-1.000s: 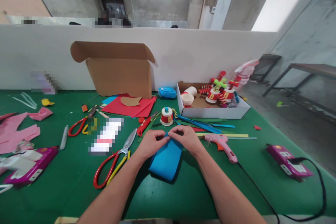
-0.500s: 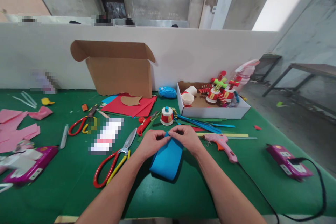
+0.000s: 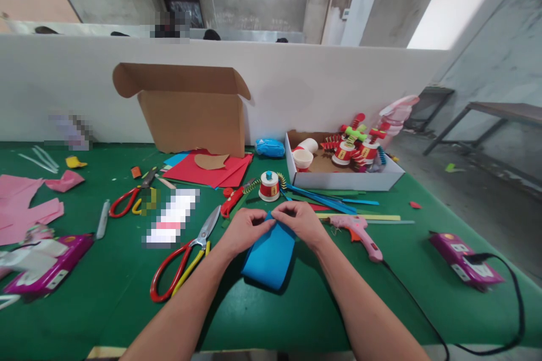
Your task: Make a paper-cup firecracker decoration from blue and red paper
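A blue paper strip (image 3: 267, 256) lies on the green table (image 3: 271, 316) in front of me, folded over at its near end. My left hand (image 3: 243, 229) pinches the strip's far left corner. My right hand (image 3: 300, 221) pinches the far edge beside it, fingers closed on the paper. Just beyond my hands stands a small red-and-white cup figure (image 3: 269, 186) with coiled arms. Large red-handled scissors (image 3: 184, 262) lie to the left of my left hand. A pink glue gun (image 3: 358, 232) lies to the right of my right hand.
An open brown carton (image 3: 190, 107) stands against the white partition, red paper sheets (image 3: 209, 172) before it. A white box (image 3: 342, 172) holds cups and finished figures. Smaller scissors (image 3: 127, 202), pink paper scraps (image 3: 25, 208) and two purple devices (image 3: 466, 264) (image 3: 46, 271) also lie about.
Almost nothing has moved. Both hands stay pinched on the far edge of the blue strip; the view shifts very slightly.
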### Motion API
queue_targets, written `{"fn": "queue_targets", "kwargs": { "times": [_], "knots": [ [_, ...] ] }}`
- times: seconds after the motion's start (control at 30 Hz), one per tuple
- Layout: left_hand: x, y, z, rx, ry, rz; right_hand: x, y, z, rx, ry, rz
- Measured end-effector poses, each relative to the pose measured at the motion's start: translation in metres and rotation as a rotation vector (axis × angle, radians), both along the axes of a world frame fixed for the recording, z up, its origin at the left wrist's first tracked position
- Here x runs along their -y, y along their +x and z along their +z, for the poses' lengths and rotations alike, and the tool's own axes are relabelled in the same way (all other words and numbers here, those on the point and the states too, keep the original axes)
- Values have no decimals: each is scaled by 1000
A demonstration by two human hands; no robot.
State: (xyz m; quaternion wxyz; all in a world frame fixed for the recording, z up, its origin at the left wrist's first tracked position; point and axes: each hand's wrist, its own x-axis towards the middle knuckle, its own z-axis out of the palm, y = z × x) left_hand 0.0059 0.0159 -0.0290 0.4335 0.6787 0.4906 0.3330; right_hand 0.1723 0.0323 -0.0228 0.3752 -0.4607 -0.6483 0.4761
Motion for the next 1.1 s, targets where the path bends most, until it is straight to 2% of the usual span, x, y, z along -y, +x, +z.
{"fn": "queue_targets", "kwargs": {
  "times": [0.23,0.5,0.83,0.93,1.1],
  "knots": [
    [0,-1,-2,3,15,2,-1,0,-3,-6,-18,4],
    [-1,-2,2,63,-65,45,-3,8,4,-107,-127,-15],
    [-2,-3,-2,101,-103,86,-3,10,1,76,-1,91],
    [-3,-4,-5,132,-92,124,-2,10,2,56,-30,90],
    [-3,-5,-5,201,-89,250,-4,10,-1,-89,-124,1]
  ]
}}
